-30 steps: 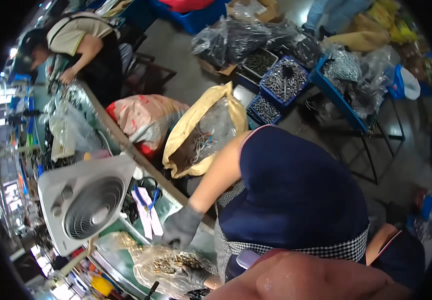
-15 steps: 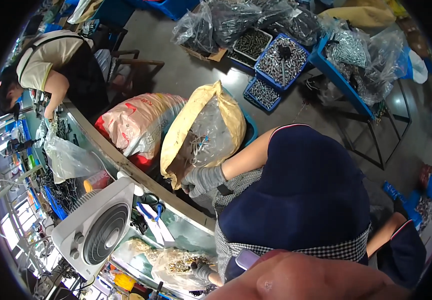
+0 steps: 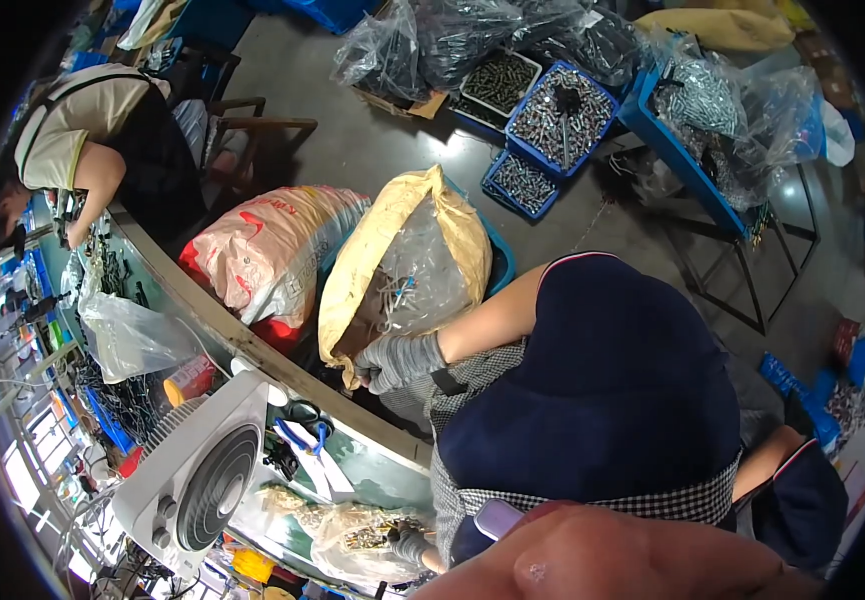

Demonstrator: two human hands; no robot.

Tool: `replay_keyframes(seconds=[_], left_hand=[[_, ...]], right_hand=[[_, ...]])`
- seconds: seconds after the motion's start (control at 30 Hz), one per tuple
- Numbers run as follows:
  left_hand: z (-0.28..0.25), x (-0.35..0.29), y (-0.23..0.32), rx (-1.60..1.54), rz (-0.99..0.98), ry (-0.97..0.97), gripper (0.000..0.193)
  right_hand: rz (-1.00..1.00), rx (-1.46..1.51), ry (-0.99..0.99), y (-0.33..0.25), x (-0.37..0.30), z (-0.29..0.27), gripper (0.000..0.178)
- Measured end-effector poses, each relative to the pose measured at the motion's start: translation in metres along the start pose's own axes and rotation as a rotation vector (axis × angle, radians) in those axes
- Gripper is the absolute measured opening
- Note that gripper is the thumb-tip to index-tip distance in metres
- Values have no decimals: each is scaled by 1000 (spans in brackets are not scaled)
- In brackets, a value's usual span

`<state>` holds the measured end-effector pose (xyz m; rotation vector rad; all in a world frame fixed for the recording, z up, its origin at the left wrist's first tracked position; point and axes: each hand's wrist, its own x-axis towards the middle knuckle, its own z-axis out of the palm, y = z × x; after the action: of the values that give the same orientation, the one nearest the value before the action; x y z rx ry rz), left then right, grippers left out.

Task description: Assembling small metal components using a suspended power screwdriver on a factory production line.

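Note:
My right hand (image 3: pixel 395 362), in a grey knit glove with bare fingertips, is closed on the near lower edge of a yellow sack (image 3: pixel 350 290). The sack stands open in a blue tub (image 3: pixel 503 258), with clear plastic and small metal pieces (image 3: pixel 396 290) inside. My left hand (image 3: pixel 412 545), also gloved in grey, is at the table among small brass-coloured parts (image 3: pixel 368 537) in a clear plastic bag (image 3: pixel 338 525). Its fingers look curled; what they hold is too small to make out.
A white round-faced fan or heater (image 3: pixel 193 470) stands on the curved table, beside blue-handled pliers (image 3: pixel 305 435). Next to the tub is a red-and-white sack (image 3: pixel 268 250). Blue bins of metal parts (image 3: pixel 563 120) stand on the floor. A co-worker (image 3: pixel 93 130) bends over the far table end.
The view has shifted slightly, so the table and fan appear a little to the right and lower. My right hand stays on the sack's edge, and my left stays by the parts.

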<state>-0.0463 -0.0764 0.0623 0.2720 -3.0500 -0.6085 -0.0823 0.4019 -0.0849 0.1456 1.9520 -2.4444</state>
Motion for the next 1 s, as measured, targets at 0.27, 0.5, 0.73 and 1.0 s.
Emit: replay_keyframes(seconds=[0.27, 0.5, 0.73, 1.0], left_hand=[[14, -10, -23, -32, -94, 3, 20], [29, -16, -41, -58, -178, -4, 20], [47, -17, -59, -77, -256, -20, 20], [68, -18, -90, -108, -351, -35, 20]], right_hand=[[94, 41, -54, -2, 0, -7, 11], [77, 1, -24, -8, 5, -9, 12], [45, -3, -30, -4, 5, -10, 14], [-134, -170, 420, -24, 32, -92, 21]])
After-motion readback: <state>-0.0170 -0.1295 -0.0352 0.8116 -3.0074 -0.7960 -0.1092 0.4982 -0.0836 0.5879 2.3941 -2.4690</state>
